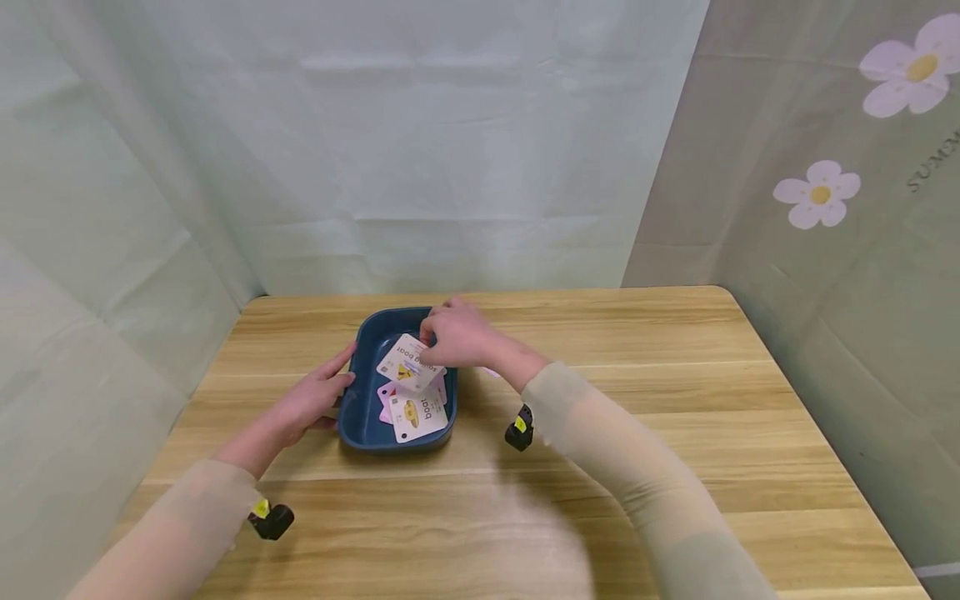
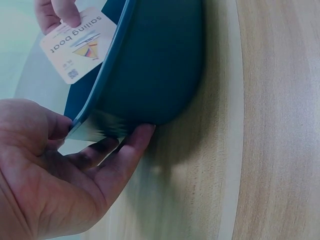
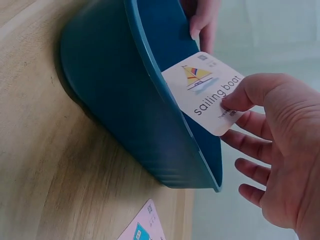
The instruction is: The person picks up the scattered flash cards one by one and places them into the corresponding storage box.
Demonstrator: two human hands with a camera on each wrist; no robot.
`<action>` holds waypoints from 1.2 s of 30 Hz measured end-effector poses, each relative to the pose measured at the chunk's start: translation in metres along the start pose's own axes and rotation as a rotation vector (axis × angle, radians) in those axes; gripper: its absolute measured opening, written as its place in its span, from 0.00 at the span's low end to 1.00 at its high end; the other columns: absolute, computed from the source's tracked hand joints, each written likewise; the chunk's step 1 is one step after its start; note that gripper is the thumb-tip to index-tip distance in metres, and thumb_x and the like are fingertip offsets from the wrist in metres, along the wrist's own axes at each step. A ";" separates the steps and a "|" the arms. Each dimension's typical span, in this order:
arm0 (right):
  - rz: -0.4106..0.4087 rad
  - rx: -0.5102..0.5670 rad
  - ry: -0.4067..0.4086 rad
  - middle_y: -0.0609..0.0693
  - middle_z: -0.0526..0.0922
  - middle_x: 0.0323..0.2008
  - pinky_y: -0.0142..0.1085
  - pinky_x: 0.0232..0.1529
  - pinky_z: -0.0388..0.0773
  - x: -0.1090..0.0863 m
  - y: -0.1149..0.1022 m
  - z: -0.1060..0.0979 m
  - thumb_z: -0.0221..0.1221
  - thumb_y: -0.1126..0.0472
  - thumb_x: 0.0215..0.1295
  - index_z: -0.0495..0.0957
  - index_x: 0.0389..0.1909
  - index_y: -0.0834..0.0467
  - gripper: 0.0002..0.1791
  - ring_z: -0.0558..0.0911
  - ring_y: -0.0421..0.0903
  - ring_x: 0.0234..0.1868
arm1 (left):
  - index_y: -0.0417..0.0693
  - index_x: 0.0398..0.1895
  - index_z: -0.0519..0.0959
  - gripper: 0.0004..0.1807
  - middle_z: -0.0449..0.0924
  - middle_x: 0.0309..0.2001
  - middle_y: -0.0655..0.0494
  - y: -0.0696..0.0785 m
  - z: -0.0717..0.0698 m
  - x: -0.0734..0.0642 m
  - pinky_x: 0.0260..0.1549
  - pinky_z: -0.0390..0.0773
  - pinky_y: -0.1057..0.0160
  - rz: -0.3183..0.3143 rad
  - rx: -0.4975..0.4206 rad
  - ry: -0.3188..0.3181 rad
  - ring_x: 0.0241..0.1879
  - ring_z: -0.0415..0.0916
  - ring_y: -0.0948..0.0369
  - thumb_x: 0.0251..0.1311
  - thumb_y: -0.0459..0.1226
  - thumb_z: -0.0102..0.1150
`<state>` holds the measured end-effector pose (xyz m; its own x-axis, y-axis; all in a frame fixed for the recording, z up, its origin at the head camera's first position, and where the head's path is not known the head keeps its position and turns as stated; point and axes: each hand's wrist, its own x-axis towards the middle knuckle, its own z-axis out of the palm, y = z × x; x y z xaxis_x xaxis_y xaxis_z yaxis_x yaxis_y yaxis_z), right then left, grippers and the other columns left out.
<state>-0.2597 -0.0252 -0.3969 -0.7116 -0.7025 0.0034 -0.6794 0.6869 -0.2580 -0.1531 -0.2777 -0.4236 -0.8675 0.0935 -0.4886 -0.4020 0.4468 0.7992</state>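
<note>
A dark blue plastic bin (image 1: 395, 447) stands on the table, left of the middle. My left hand (image 1: 318, 396) holds its left side, the thumb at the rim and fingers against the outer wall in the left wrist view. Over the bin's right side, my right hand (image 1: 457, 336) pinches a white "sailing boat" card (image 3: 200, 82) between thumb and fingers, the card tilted across the opening. Inside the bin lie a white "boat" card (image 1: 420, 415) with a yellow picture and pinkish cards (image 1: 385, 400) partly hidden beneath it.
Outside the bin, on its right, a pink card (image 3: 145, 225) lies on the wood-grain table (image 1: 675, 400), mostly hidden by my right arm in the head view. Pale cloth curtains (image 1: 450, 150) hang behind the table and at both sides.
</note>
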 end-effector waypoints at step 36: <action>-0.049 0.163 0.063 0.46 0.77 0.63 0.51 0.69 0.58 -0.004 0.017 -0.010 0.63 0.51 0.64 0.79 0.63 0.48 0.25 0.63 0.54 0.69 | 0.72 0.83 0.33 0.34 0.40 0.79 0.29 -0.003 0.001 0.003 0.42 0.82 0.52 0.009 -0.008 0.002 0.65 0.66 0.35 0.83 0.43 0.32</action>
<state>-0.2701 -0.0092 -0.3914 -0.6916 -0.7179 0.0796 -0.6794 0.6092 -0.4090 -0.1542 -0.2784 -0.4278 -0.8718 0.0954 -0.4806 -0.3965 0.4388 0.8064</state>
